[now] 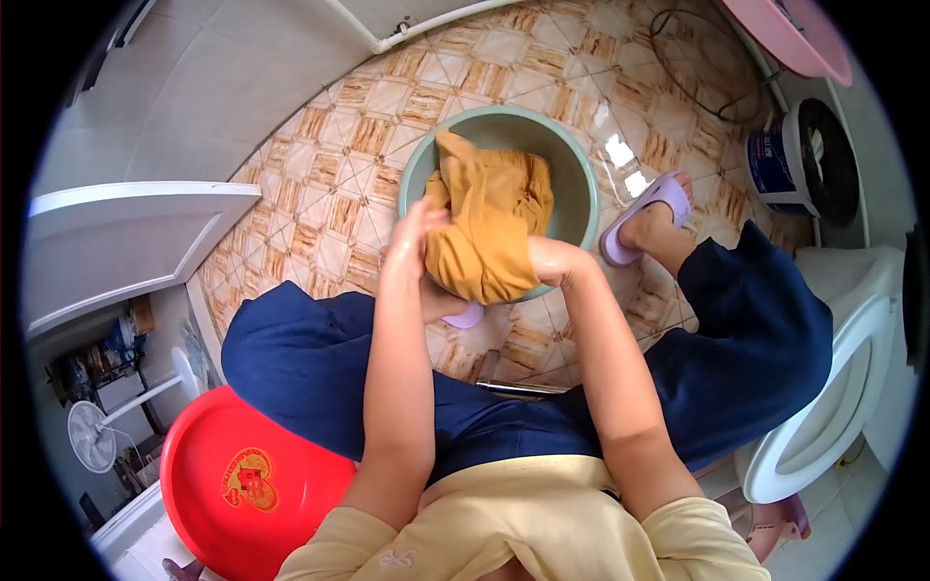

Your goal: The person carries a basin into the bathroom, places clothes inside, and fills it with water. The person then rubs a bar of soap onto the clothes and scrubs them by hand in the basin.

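A mustard-yellow cloth [489,208] lies bunched in a round grey-green basin [579,184] on the tiled floor, part of it draped over the near rim. At the cloth's left edge is my left hand [415,232], blurred, its fingers smeared by motion. My right hand [550,261] is at the right side of the cloth, near the basin's front rim, with its fingers hidden behind or within the folds.
A red basin [320,484] stands at the lower left, near an open white door [136,242]. On the right are a dark-and-white bucket [775,165], a pink basin [794,39] and a white toilet [823,416]. Water shines on the tiles by my slippered foot [668,208].
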Tool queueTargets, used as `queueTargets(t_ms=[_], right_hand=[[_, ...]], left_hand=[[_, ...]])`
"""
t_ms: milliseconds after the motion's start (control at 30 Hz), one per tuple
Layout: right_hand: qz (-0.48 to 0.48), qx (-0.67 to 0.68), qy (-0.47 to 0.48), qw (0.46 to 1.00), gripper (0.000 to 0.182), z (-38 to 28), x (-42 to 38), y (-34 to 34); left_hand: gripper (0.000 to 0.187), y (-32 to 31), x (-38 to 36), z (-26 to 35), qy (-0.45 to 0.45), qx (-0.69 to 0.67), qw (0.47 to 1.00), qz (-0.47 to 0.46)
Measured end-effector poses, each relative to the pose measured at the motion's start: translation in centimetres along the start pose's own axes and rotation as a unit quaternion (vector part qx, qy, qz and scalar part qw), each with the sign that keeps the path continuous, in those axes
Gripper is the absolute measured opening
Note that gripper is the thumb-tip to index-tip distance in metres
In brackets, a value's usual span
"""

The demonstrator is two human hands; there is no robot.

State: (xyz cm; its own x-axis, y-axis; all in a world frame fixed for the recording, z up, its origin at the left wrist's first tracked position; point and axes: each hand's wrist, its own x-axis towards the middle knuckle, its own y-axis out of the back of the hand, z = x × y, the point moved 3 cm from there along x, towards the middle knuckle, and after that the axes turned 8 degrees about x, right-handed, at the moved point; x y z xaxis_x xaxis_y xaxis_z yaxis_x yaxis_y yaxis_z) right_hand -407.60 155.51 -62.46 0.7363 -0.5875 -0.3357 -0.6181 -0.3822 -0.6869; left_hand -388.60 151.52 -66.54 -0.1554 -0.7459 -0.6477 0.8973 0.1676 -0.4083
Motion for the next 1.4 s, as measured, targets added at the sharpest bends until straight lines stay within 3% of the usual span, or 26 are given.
queueTargets(t_ms=[133, 167, 200, 267, 300, 400, 467, 500, 567, 600, 667, 700, 767, 800, 867, 933, 1000, 1033, 1067, 1100, 1133, 1200, 1267, 1300, 1333, 1400], right_hand=[[-0.026, -0.160, -0.021, 0.987, 0.043, 1.7, 1.2, -1.5], [-0.030, -0.226, -0.028, 0.973, 0.041, 2.5, 1.6, -1.6], [-0.033, -0.293, -0.035, 0.955, 0.040, 3.1, 2.0, -1.5], [-0.037, -0.424, -0.047, 0.904, 0.039, 3.7, 2.5, -1.2], [-0.024, -0.518, -0.121, 0.847, 0.038, 3.4, 2.2, 0.2], [0.241, -0.590, -0.201, 0.744, 0.044, 0.7, -0.1, 4.0], [0.493, -0.540, -0.010, 0.682, 0.049, -0.8, -0.9, 4.8], [0.539, -0.497, 0.092, 0.673, 0.049, -2.1, -1.1, 3.7], [0.524, -0.442, 0.257, 0.681, 0.053, -2.8, 0.0, 0.2], [0.468, -0.477, 0.265, 0.695, 0.049, -3.0, 0.6, -2.4], [0.445, -0.653, 0.315, 0.526, 0.050, -1.9, 2.1, -7.3], [0.446, -0.652, 0.314, 0.527, 0.050, -1.5, 2.7, -6.1], [0.431, -0.291, 0.323, 0.791, 0.054, 0.6, 4.7, 0.0], [0.435, -0.188, 0.317, 0.822, 0.052, 0.1, 4.5, 1.1], [0.434, -0.190, 0.315, 0.822, 0.053, -0.5, 2.9, -0.4], [0.401, -0.356, 0.384, 0.752, 0.054, -0.7, 2.1, -4.4], [0.428, -0.575, 0.353, 0.602, 0.056, -2.5, 1.6, -8.4], [0.428, -0.574, 0.353, 0.602, 0.056, -2.6, 1.7, -7.8], [0.446, -0.504, 0.326, 0.663, 0.055, -2.8, 1.9, -5.7], [0.459, -0.430, 0.297, 0.719, 0.054, -3.1, 2.3, -3.4], [0.466, -0.351, 0.264, 0.768, 0.054, -3.1, 2.7, -1.5], [0.469, -0.271, 0.227, 0.810, 0.054, -2.4, 2.7, -0.7], [0.508, -0.373, 0.248, 0.735, 0.051, -1.6, 2.0, -2.1], [0.469, -0.405, 0.257, 0.742, 0.051, -1.7, 1.7, -4.5], [0.470, -0.406, 0.255, 0.741, 0.051, -1.4, 2.3, -4.8], [0.465, -0.558, 0.298, 0.619, 0.048, -0.8, 3.3, -5.6]], left_hand=[[0.065, -3.7, -1.7, -3.2, 0.233, 0.090, 0.962, -0.108], [0.059, -1.4, 1.1, -5.1, 0.151, 0.094, 0.956, -0.234], [0.059, -1.5, 1.0, -5.1, 0.150, 0.093, 0.956, -0.235], [0.056, -1.8, 1.2, -4.2, 0.014, 0.009, 0.980, -0.198], [0.053, -1.8, 1.2, -3.4, -0.039, -0.043, 0.973, -0.225], [0.052, -3.9, -0.5, -0.8, -0.092, -0.221, 0.922, -0.303], [0.050, -4.8, -0.9, 0.2, -0.107, -0.254, 0.929, -0.247], [0.050, -5.0, -1.0, 0.5, -0.142, -0.250, 0.930, -0.229], [0.050, -5.5, -1.0, 0.6, -0.177, -0.259, 0.928, -0.200], [0.050, -6.0, -1.1, 0.0, -0.175, -0.259, 0.928, -0.201], [0.048, -6.9, -1.6, -1.5, -0.182, -0.176, 0.937, -0.240], [0.047, -6.7, -1.5, -1.5, -0.161, -0.183, 0.952, -0.187], [0.046, -7.6, -2.8, -1.9, -0.118, -0.171, 0.966, -0.151], [0.045, -8.1, -3.6, -2.1, -0.076, -0.162, 0.977, -0.112], [0.043, -7.9, -2.8, -2.5, -0.079, -0.167, 0.971, -0.149], [0.046, -6.8, -1.1, -2.9, -0.108, -0.310, 0.828, -0.453], [0.049, -7.1, -1.5, -3.1, -0.133, -0.276, 0.850, -0.429], [0.051, -7.0, -2.1, -3.3, -0.156, -0.239, 0.870, -0.402], [0.053, -7.0, -2.8, -3.4, -0.179, -0.200, 0.888, -0.373], [0.054, -8.7, -4.4, -2.7, -0.048, -0.153, 0.977, -0.142], [0.054, -8.6, -3.9, -3.2, -0.027, -0.138, 0.981, -0.132], [0.053, -9.1, -4.0, -3.5, -0.043, -0.179, 0.972, -0.143], [0.053, -7.8, -2.8, -4.1, -0.061, -0.190, 0.961, -0.194], [0.053, -7.4, -2.3, -4.6, -0.080, -0.202, 0.946, -0.239], [0.053, -7.4, -1.5, -5.4, -0.177, -0.072, 0.956, -0.221], [0.051, -7.5, -2.5, -4.1, -0.171, -0.246, 0.880, -0.369]])
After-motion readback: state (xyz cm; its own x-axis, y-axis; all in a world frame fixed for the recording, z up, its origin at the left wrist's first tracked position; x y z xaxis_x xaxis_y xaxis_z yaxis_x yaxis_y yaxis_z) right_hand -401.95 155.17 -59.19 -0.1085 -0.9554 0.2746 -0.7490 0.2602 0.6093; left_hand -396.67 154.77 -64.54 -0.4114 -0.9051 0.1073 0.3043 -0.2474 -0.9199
